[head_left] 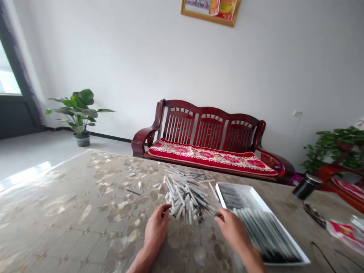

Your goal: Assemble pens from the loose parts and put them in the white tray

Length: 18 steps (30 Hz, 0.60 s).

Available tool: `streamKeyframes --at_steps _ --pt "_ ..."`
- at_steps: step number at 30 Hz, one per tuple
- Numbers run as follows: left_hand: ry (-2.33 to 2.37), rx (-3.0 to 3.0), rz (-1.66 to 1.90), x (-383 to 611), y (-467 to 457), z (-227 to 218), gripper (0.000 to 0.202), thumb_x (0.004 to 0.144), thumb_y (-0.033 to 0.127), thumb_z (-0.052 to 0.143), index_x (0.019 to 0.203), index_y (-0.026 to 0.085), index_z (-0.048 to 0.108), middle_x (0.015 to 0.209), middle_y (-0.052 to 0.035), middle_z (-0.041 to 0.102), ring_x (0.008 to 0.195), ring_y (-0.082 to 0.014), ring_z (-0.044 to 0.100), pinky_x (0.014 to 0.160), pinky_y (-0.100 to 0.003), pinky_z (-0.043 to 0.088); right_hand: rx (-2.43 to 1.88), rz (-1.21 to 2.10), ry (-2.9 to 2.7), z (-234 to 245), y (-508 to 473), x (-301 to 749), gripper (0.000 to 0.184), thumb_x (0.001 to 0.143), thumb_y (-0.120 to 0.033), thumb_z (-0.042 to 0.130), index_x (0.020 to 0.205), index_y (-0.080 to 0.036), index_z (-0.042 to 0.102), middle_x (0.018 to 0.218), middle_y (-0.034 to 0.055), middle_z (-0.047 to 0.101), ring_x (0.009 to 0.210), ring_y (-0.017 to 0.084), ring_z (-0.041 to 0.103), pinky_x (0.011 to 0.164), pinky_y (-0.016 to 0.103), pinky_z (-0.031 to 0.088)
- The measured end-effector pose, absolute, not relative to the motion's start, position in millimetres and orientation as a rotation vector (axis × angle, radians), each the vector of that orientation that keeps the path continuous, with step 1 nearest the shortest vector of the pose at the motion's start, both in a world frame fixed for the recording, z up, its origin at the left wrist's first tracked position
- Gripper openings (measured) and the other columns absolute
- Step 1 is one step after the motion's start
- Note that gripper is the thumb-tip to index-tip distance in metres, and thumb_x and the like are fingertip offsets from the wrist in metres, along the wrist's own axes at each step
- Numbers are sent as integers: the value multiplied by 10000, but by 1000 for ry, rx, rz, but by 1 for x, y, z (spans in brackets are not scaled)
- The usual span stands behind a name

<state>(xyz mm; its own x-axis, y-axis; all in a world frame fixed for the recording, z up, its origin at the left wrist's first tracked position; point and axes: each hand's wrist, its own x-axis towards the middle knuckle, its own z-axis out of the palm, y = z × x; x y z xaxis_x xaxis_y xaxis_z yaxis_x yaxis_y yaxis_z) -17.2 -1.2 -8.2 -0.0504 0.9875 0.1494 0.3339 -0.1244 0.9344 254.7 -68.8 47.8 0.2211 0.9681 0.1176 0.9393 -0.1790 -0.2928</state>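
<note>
Pen-part pile [184, 195] mid-table [85, 204], just ahead of & btwn both hands. L hand [156, 229] curled, fingertips at pile's near-left edge; can't tell if gripping anything. R hand [231, 227] pinching dark piece [218, 215] at pile's right edge, beside white tray [257, 195] w/ dark pens.

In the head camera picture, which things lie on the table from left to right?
Person's left hand, heap of loose white plastic pen tubes, person's right hand, white rectangular tray of dark pens, black cylindrical container, red and white packet.
</note>
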Motion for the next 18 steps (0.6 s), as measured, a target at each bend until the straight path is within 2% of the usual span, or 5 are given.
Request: streamKeyframes --at_steps 4,8,12,18 --pt "1441 1496 1208 -17 -2 -7 263 784 351 532 928 252 728 957 -58 767 885 -254 696 818 -354 499 -1966 149 -1899 30 -45 190 233 828 -93 548 915 -252 695 947 4 707 883 160 673 728 215 430" --pt "1449 1476 1212 -16 -2 -6 264 792 338 520 944 251 717 962 -56 769 882 -251 698 807 -354 495 -1741 -19 -2138 26 -30 150 337 878 -41 464 950 -271 699 941 9 660 855 144 650 701 212 436" --pt "1434 1473 1249 -15 -2 -5 245 791 340 519 915 245 707 943 -55 766 867 -246 698 806 -356 500 -1676 -200 -2303 21 -18 139 314 918 -55 450 861 -249 689 902 16 649 819 152 632 679 230 445" --pt "1329 1423 1321 -7 -3 -8 231 764 372 542 865 229 692 856 -52 758 818 -236 695 783 -342 522 -1580 -435 -2458 16 -11 145 208 906 -63 527 846 -220 649 914 17 658 849 184 620 695 272 464"
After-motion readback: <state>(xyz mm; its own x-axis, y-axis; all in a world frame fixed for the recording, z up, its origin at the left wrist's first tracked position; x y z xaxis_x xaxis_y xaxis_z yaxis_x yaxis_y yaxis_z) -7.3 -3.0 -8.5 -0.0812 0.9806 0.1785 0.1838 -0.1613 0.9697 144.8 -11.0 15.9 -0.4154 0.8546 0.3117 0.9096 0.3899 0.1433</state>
